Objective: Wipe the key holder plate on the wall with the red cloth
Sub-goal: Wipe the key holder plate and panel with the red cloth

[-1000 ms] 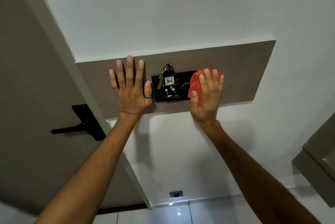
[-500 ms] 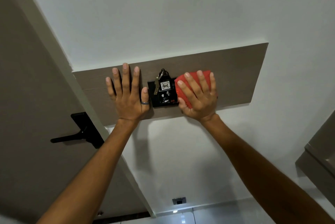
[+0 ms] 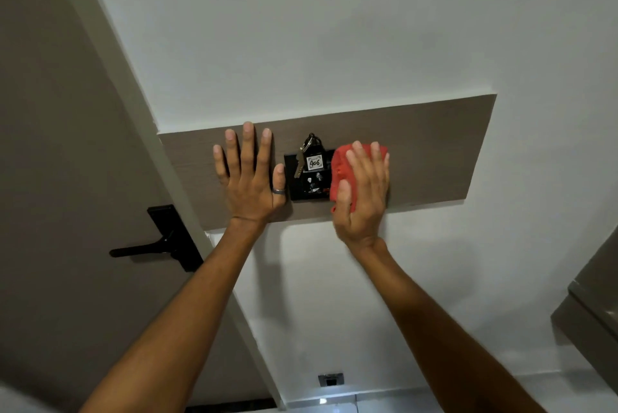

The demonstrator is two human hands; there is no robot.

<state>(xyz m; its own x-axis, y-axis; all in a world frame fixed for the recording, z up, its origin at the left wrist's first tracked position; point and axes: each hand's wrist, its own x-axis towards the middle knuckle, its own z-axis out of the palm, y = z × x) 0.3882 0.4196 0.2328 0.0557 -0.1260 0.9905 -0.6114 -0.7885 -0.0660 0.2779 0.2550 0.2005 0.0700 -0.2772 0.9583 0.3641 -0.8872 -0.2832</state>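
Observation:
A black key holder plate (image 3: 302,192) is fixed on a brown wooden wall panel (image 3: 431,151). A key with a white tag marked 406 (image 3: 313,162) hangs from it. My right hand (image 3: 363,198) presses a folded red cloth (image 3: 341,165) flat against the plate's right part, covering that side. My left hand (image 3: 249,180) lies flat on the panel just left of the plate, fingers spread, a ring on the thumb, holding nothing.
A brown door with a black lever handle (image 3: 157,245) stands left of the panel, behind a white door frame (image 3: 140,84). A grey cabinet corner (image 3: 592,309) juts in at the right. A small outlet (image 3: 331,380) sits low on the white wall.
My right hand slid the red cloth left over the plate, then back a little to the right, with its fingers turning upright. My left hand stayed flat on the panel.

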